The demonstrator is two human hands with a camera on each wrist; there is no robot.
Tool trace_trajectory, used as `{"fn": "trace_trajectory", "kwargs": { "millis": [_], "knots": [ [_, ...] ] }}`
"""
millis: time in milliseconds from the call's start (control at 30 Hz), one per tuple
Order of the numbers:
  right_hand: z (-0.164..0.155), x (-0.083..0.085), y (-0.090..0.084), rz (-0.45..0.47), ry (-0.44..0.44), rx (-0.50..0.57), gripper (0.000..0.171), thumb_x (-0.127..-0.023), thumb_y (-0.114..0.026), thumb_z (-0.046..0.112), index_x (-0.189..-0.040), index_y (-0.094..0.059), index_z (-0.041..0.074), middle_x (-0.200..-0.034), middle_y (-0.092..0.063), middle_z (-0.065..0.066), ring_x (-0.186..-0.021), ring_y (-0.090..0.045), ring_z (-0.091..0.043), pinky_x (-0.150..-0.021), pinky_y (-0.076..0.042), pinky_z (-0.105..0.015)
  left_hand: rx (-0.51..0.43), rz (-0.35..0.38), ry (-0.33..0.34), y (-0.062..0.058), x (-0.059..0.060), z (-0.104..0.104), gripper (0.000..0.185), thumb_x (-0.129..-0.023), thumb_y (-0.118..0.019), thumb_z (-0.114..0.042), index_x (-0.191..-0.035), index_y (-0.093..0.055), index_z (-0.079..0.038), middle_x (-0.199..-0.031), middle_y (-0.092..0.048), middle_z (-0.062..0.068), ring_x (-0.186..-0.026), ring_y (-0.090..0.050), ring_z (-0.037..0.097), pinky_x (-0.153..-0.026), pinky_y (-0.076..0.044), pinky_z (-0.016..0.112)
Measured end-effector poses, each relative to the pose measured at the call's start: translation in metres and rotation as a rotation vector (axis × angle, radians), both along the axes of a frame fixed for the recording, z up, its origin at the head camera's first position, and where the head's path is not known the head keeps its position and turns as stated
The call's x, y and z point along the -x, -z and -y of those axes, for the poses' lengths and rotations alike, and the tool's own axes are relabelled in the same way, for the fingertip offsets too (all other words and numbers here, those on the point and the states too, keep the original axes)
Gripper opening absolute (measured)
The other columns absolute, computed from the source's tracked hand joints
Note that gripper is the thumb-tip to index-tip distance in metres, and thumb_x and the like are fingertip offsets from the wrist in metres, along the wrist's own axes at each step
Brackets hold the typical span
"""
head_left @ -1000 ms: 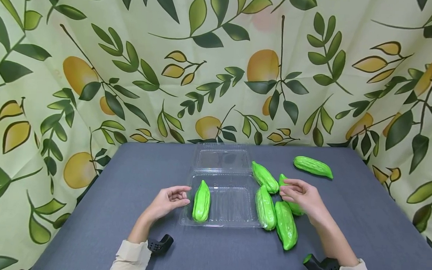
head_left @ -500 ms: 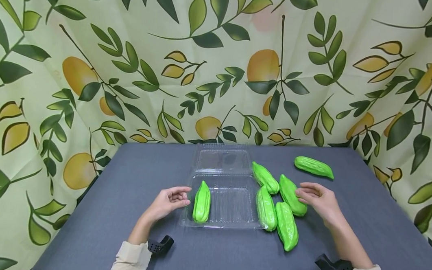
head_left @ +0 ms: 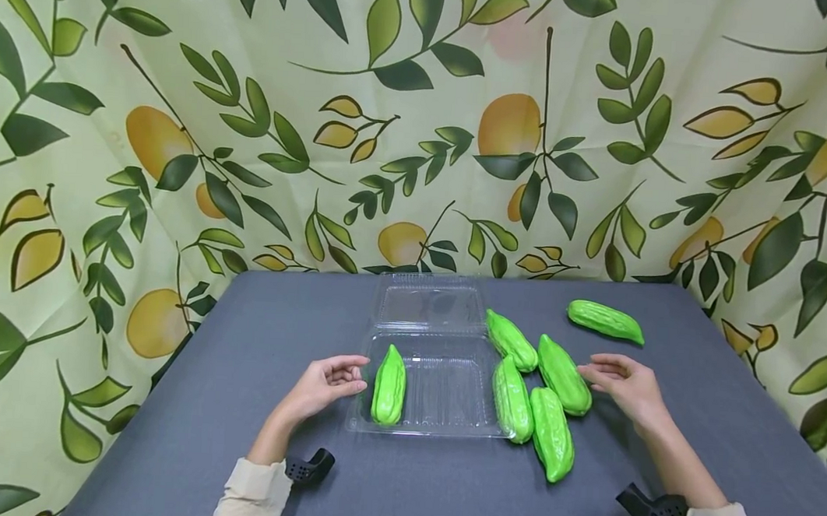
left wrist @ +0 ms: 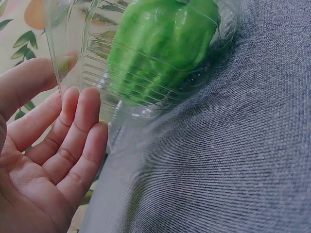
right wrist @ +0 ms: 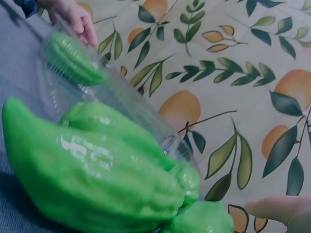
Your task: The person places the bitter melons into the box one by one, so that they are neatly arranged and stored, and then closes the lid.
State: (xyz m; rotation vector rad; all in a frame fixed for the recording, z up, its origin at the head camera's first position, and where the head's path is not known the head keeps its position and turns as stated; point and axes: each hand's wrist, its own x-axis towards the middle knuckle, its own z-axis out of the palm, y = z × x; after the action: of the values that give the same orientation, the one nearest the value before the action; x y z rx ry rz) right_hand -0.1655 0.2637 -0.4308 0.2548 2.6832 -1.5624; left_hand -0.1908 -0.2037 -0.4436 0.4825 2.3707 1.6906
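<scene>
A clear plastic clamshell tray [head_left: 441, 404] lies open on the grey table, its lid [head_left: 428, 302] folded back behind it. One green bitter gourd [head_left: 389, 384] lies in the tray's left side; the left wrist view shows this gourd [left wrist: 160, 43] through the tray wall. My left hand [head_left: 340, 375] rests by the tray's left rim, fingers [left wrist: 73, 136] relaxed, holding nothing. Several gourds [head_left: 513, 398] lie in a cluster right of the tray. My right hand [head_left: 607, 373] hovers beside the rightmost gourd [head_left: 563, 373] of the cluster, fingers loose, with a fingertip [right wrist: 277, 208] just short of it.
Another gourd [head_left: 605, 320] lies alone at the back right of the table. A leaf-and-lemon printed cloth [head_left: 421, 118] hangs behind and on both sides. Bare grey tabletop [head_left: 443, 493] stretches in front of the tray.
My right hand has let go of the gourd it was touching and drawn back to the right; that gourd now lies uncovered. The left hand has stayed put.
</scene>
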Motion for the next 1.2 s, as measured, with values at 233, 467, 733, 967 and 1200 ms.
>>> {"fn": "trace_trajectory", "kwargs": {
  "millis": [233, 467, 733, 967, 1200],
  "knots": [
    [0.0, 0.005, 0.006, 0.112, -0.065, -0.05, 0.073, -0.093, -0.06, 0.043, -0.138, -0.041, -0.011, -0.134, -0.05, -0.032, -0.085, -0.059, 0.006, -0.08, -0.057, -0.022, 0.002, 0.004, 0.011, -0.002, 0.001, 0.0, 0.046, -0.086, -0.069, -0.006, -0.125, -0.055, 0.013, -0.093, -0.061, 0.005, -0.08, -0.06, -0.003, -0.073, -0.053, 0.013],
    [0.0, 0.008, 0.008, 0.203, -0.139, -0.046, 0.081, -0.094, -0.055, 0.049, -0.144, -0.032, -0.011, -0.146, -0.035, -0.035, -0.129, -0.045, -0.045, -0.097, -0.053, -0.041, 0.014, -0.001, 0.008, -0.006, 0.002, -0.001, 0.045, -0.086, -0.07, -0.006, -0.125, -0.056, 0.012, -0.094, -0.062, 0.008, -0.08, -0.059, -0.002, -0.073, -0.052, 0.013],
    [-0.001, 0.013, 0.009, 0.272, -0.19, -0.024, 0.087, -0.094, -0.055, 0.049, -0.146, -0.025, -0.014, -0.15, -0.025, -0.036, -0.136, -0.034, -0.048, -0.106, -0.045, -0.05, 0.017, 0.012, -0.001, -0.003, 0.001, -0.001, 0.046, -0.086, -0.069, -0.006, -0.126, -0.055, 0.012, -0.094, -0.062, 0.007, -0.08, -0.06, -0.003, -0.074, -0.053, 0.013],
    [0.002, 0.012, 0.01, 0.268, -0.198, -0.07, 0.087, -0.092, -0.058, 0.05, -0.144, -0.028, -0.014, -0.147, -0.031, -0.036, -0.131, -0.041, -0.046, -0.1, -0.049, -0.046, 0.021, 0.018, -0.004, -0.001, -0.001, 0.0, 0.046, -0.086, -0.07, -0.007, -0.126, -0.056, 0.011, -0.094, -0.062, 0.007, -0.08, -0.06, -0.003, -0.074, -0.053, 0.013],
    [0.006, 0.012, 0.009, 0.24, -0.186, -0.108, 0.087, -0.091, -0.061, 0.048, -0.142, -0.03, -0.016, -0.142, -0.039, -0.037, -0.128, -0.045, -0.046, -0.096, -0.051, -0.044, 0.014, 0.011, -0.001, -0.004, 0.0, 0.0, 0.046, -0.086, -0.07, -0.006, -0.125, -0.056, 0.012, -0.094, -0.062, 0.009, -0.08, -0.059, -0.002, -0.073, -0.052, 0.013]
  ]
}}
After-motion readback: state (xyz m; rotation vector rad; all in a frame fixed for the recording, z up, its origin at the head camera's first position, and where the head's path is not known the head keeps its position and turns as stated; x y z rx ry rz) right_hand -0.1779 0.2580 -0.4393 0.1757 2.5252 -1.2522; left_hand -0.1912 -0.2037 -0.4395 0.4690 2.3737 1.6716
